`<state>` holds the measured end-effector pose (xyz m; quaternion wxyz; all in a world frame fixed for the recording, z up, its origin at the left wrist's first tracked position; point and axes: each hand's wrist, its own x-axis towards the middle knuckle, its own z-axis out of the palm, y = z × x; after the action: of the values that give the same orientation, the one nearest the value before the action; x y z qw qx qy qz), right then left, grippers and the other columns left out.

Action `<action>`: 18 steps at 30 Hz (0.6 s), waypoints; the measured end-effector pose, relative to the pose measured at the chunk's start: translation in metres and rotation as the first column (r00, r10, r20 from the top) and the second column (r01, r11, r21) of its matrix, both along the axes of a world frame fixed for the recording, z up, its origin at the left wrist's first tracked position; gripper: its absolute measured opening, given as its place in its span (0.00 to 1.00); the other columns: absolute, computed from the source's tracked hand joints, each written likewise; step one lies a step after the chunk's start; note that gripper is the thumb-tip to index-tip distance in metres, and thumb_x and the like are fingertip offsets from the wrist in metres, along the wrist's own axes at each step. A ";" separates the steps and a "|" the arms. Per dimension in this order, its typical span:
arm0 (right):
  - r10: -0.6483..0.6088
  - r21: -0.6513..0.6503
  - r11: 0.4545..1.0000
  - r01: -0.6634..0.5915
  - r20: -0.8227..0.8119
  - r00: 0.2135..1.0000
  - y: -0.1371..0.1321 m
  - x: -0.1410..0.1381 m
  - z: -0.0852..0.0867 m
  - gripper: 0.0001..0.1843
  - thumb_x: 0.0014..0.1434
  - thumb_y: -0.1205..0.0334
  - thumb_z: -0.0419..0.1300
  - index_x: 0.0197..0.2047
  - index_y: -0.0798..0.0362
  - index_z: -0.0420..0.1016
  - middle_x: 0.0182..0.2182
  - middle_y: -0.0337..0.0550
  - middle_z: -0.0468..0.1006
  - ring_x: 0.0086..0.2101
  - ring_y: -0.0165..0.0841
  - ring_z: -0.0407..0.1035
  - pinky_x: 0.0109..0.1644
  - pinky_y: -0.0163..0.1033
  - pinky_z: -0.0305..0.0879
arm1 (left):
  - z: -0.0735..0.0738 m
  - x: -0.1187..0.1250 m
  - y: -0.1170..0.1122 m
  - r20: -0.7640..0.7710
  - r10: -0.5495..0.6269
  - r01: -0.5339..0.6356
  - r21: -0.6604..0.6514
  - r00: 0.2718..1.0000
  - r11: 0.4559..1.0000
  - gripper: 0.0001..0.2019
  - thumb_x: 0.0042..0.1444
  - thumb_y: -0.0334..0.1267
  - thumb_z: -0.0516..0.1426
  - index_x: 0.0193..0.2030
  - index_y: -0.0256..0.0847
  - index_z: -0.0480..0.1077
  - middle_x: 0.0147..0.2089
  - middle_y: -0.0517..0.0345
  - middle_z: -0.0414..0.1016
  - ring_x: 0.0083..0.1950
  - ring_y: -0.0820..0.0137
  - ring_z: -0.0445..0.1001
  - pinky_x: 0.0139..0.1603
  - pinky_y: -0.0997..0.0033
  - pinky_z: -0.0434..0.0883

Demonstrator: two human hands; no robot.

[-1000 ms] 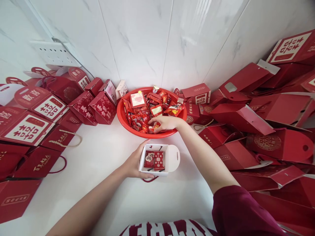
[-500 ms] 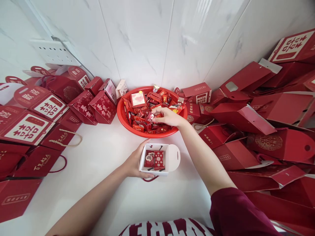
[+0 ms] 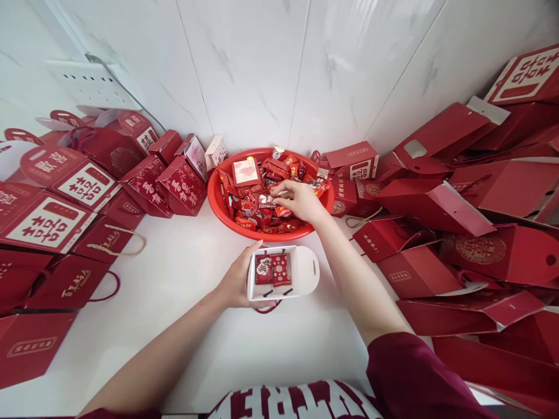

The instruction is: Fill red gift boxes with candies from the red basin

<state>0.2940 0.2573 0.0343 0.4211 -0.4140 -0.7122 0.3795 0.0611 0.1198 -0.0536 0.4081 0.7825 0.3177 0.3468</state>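
My left hand [image 3: 241, 278] is wrapped around the side of a small gift box [image 3: 305, 272], its white inside facing up and its rounded flap folded out to the right. Two red wrapped packets, a dark red one [image 3: 263, 270] and a dotted one [image 3: 281, 270], lie at its bottom. A dark red cord handle [image 3: 267, 310] hangs out below the box. Over the red plastic basin [image 3: 218, 218], my right hand [image 3: 301, 202] is closed in a pinch at the end of a shiny wrapped candy [image 3: 265, 201]. Many other red-wrapped sweets fill the basin around my fingers.
Red gift boxes [image 3: 48, 224] stand in rows on the left of the white table [image 3: 174, 250]. More red boxes [image 3: 474, 250] are piled on the right. A tiled wall [image 3: 253, 75] rises behind the basin, with a power socket strip [image 3: 94, 84] at the upper left.
My right hand has shifted slightly within the basin, and the candy at its fingertips shows a different face. The box in my left hand has tilted a little, showing more of its inside.
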 end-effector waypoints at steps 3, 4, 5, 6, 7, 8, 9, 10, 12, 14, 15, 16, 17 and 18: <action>-0.196 0.186 0.963 0.195 -0.010 0.981 -0.015 0.001 0.011 0.03 0.58 0.63 0.63 0.35 0.53 0.74 0.43 0.47 0.81 0.46 0.39 0.76 0.53 0.45 0.71 | 0.002 0.000 -0.001 0.012 -0.030 0.031 -0.114 0.999 0.993 0.63 0.36 0.45 0.74 0.74 0.53 0.39 0.71 0.43 0.55 0.69 0.43 0.61 0.68 0.40 0.61; -0.224 0.227 0.947 0.228 -0.044 0.974 -0.023 0.000 0.016 0.04 0.60 0.61 0.63 0.36 0.52 0.74 0.43 0.47 0.81 0.47 0.39 0.75 0.53 0.44 0.71 | 0.002 0.000 -0.002 0.034 -0.043 0.048 -0.161 0.998 0.986 0.63 0.37 0.45 0.74 0.74 0.52 0.39 0.71 0.42 0.55 0.69 0.43 0.61 0.68 0.41 0.62; -0.215 0.257 0.940 0.226 -0.072 0.974 -0.033 0.000 0.020 0.05 0.62 0.60 0.62 0.37 0.52 0.74 0.42 0.46 0.81 0.46 0.38 0.75 0.53 0.44 0.72 | 0.002 0.001 -0.002 0.064 -0.057 0.070 -0.206 0.996 0.976 0.63 0.39 0.45 0.74 0.74 0.51 0.37 0.71 0.41 0.55 0.70 0.44 0.61 0.67 0.41 0.62; -0.160 0.281 0.944 0.175 -0.075 0.984 -0.044 -0.001 0.025 0.06 0.63 0.58 0.62 0.38 0.51 0.75 0.41 0.45 0.81 0.45 0.37 0.76 0.51 0.43 0.72 | 0.002 0.001 -0.001 0.094 -0.072 0.093 -0.242 0.993 0.966 0.63 0.40 0.45 0.73 0.75 0.50 0.36 0.71 0.40 0.55 0.70 0.44 0.60 0.67 0.42 0.63; -0.064 0.300 0.951 0.075 -0.045 0.997 -0.056 -0.002 0.028 0.06 0.63 0.57 0.62 0.39 0.51 0.76 0.40 0.44 0.81 0.42 0.36 0.76 0.50 0.42 0.73 | 0.003 0.002 -0.001 0.117 -0.082 0.110 -0.263 0.990 0.958 0.63 0.40 0.45 0.73 0.75 0.49 0.36 0.72 0.40 0.55 0.70 0.44 0.60 0.67 0.42 0.63; 0.064 0.308 0.949 -0.067 0.019 0.998 -0.068 -0.003 0.032 0.06 0.64 0.57 0.62 0.39 0.50 0.76 0.40 0.43 0.81 0.41 0.35 0.76 0.49 0.41 0.73 | 0.003 0.003 0.000 0.129 -0.087 0.119 -0.268 0.988 0.956 0.62 0.40 0.45 0.73 0.74 0.49 0.37 0.72 0.39 0.55 0.70 0.44 0.60 0.67 0.42 0.62; 0.196 0.297 0.930 -0.217 0.100 0.976 -0.079 -0.004 0.034 0.06 0.65 0.58 0.61 0.40 0.50 0.77 0.40 0.43 0.81 0.41 0.35 0.76 0.48 0.41 0.73 | 0.005 0.004 0.001 0.134 -0.087 0.119 -0.261 0.987 0.958 0.62 0.39 0.44 0.74 0.74 0.48 0.39 0.72 0.38 0.54 0.71 0.44 0.59 0.67 0.42 0.62; 0.300 0.276 0.899 -0.340 0.176 0.938 -0.090 -0.004 0.036 0.07 0.66 0.58 0.60 0.41 0.50 0.78 0.41 0.43 0.81 0.41 0.35 0.76 0.49 0.41 0.73 | 0.007 0.006 0.001 0.137 -0.084 0.117 -0.252 0.987 0.961 0.62 0.39 0.44 0.74 0.74 0.47 0.40 0.72 0.38 0.54 0.71 0.44 0.58 0.67 0.42 0.61; 0.386 0.241 0.861 -0.448 0.264 0.884 -0.106 0.000 0.037 0.08 0.68 0.59 0.57 0.43 0.49 0.78 0.43 0.44 0.81 0.44 0.36 0.76 0.51 0.43 0.72 | 0.013 0.008 0.001 0.140 -0.085 0.117 -0.237 0.986 0.964 0.61 0.38 0.43 0.74 0.74 0.46 0.41 0.72 0.37 0.52 0.72 0.44 0.57 0.68 0.42 0.60; 0.319 0.270 0.884 -0.381 0.246 0.915 -0.118 0.008 0.033 0.10 0.69 0.59 0.55 0.44 0.49 0.77 0.44 0.45 0.81 0.46 0.37 0.75 0.52 0.45 0.71 | 0.022 0.009 -0.003 0.130 -0.090 0.119 -0.239 0.987 0.964 0.62 0.39 0.42 0.74 0.74 0.46 0.39 0.73 0.37 0.51 0.72 0.44 0.57 0.69 0.43 0.60; 0.246 0.297 0.906 -0.301 0.210 0.946 -0.124 0.013 0.030 0.10 0.69 0.59 0.55 0.45 0.49 0.77 0.44 0.46 0.81 0.47 0.38 0.75 0.54 0.46 0.71 | 0.026 0.007 -0.005 0.111 -0.091 0.116 -0.243 0.990 0.963 0.63 0.40 0.41 0.74 0.75 0.46 0.37 0.74 0.37 0.50 0.72 0.45 0.57 0.69 0.43 0.59; 0.157 0.317 0.927 -0.202 0.161 0.974 -0.129 0.018 0.024 0.09 0.69 0.58 0.55 0.45 0.48 0.77 0.45 0.46 0.81 0.48 0.39 0.74 0.55 0.46 0.70 | 0.030 0.005 -0.009 0.088 -0.084 0.103 -0.250 0.993 0.963 0.65 0.40 0.40 0.74 0.76 0.48 0.34 0.74 0.37 0.49 0.72 0.45 0.57 0.69 0.43 0.59; 0.063 0.332 0.938 -0.094 0.103 0.993 -0.134 0.024 0.018 0.10 0.69 0.58 0.55 0.47 0.47 0.76 0.47 0.46 0.80 0.50 0.39 0.73 0.56 0.47 0.70 | 0.033 0.001 -0.013 0.067 -0.069 0.084 -0.261 0.995 0.962 0.66 0.41 0.40 0.74 0.76 0.49 0.30 0.75 0.39 0.47 0.73 0.46 0.56 0.70 0.43 0.59; -0.026 0.340 0.940 0.011 0.038 0.999 -0.141 0.029 0.009 0.11 0.69 0.56 0.55 0.50 0.46 0.75 0.50 0.47 0.79 0.52 0.40 0.72 0.56 0.48 0.69 | 0.034 -0.004 -0.017 0.062 -0.048 0.063 -0.274 0.997 0.960 0.67 0.42 0.39 0.73 0.76 0.51 0.28 0.76 0.40 0.47 0.73 0.45 0.55 0.70 0.42 0.58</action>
<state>0.3226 0.1168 0.0434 0.4748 -0.3497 -0.7718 0.2381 0.0567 0.1032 -0.0193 0.5310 0.7169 0.3294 0.3091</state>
